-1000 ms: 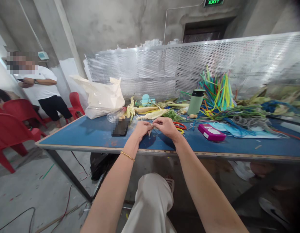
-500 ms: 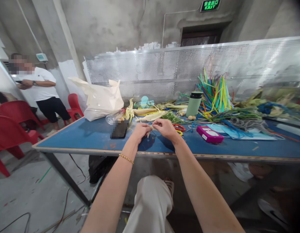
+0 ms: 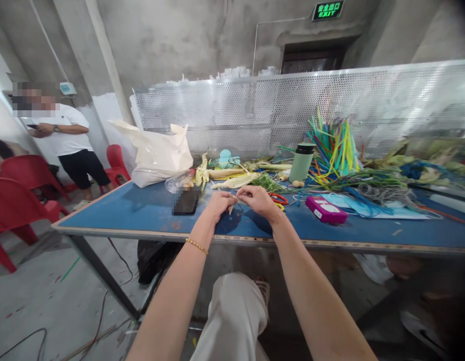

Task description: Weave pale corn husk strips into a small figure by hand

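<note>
Over the blue table [image 3: 138,213], my left hand [image 3: 219,204] and my right hand [image 3: 257,200] meet, fingertips pinched almost together. Between them is a small pale strip [image 3: 232,207] that looks like corn husk; its lower end hangs below my left fingers. Most of it is hidden by the fingers. Just beyond my hands lie pale corn husks [image 3: 236,181] and a green leafy sprig [image 3: 269,183]. Scissors with red and yellow handles [image 3: 279,198] rest beside my right hand. A black phone [image 3: 186,201] lies left of my left hand.
A cream bag [image 3: 162,155] stands at the back left. To the right are a green bottle [image 3: 301,164], a purple box [image 3: 326,209], colourful pipe cleaners [image 3: 335,145] and blue masks [image 3: 371,206]. A perforated metal panel [image 3: 232,113] borders the back. A person [image 3: 72,130] stands beyond red chairs [image 3: 29,175].
The camera view has shifted slightly. My hands stay together at nearly the same spot, with small finger movements around the pale strip. Things on the table stay put.
</note>
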Demonstrator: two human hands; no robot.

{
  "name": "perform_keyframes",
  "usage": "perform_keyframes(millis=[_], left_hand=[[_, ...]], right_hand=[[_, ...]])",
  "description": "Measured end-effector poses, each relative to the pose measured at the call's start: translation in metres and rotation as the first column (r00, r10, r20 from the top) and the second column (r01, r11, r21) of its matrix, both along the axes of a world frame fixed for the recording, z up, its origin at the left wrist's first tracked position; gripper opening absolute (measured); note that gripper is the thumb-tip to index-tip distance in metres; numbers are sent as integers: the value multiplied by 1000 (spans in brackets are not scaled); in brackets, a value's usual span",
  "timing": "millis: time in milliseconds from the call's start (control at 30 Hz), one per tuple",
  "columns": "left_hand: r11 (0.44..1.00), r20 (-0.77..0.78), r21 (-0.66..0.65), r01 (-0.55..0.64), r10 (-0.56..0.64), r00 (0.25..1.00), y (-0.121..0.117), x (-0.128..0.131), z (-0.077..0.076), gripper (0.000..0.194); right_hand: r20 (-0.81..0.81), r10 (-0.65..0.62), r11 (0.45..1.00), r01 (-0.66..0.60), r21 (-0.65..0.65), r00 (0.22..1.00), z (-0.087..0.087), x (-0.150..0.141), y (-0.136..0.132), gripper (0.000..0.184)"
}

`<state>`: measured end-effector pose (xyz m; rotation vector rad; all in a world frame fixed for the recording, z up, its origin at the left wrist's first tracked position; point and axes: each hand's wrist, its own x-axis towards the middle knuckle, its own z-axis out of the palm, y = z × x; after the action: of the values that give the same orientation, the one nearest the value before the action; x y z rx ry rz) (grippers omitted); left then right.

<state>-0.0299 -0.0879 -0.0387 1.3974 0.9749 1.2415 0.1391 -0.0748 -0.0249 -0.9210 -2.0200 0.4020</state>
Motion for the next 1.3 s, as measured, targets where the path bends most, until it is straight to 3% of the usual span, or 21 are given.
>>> perform_keyframes(millis=[167,567,967,1300], left_hand=[[1000,-21,-11,5,-5,1000,1,0,-1,20],[1000,-40,-8,24,-24,999,1,0,0,15],[995,-58,-30,95,-97,994,3,-4,-2,13],[993,-87,-10,117,-118,989,2,-5,-2,24]], right_hand=[[31,-54,997,52,52,998,-1,1,2,12],[55,22,999,-23,23,998,1,2,2,13],[79,114,983,-124,132,990,-2,2,6,13],[126,37,987,-57,153,991,-1,4,4,19]])
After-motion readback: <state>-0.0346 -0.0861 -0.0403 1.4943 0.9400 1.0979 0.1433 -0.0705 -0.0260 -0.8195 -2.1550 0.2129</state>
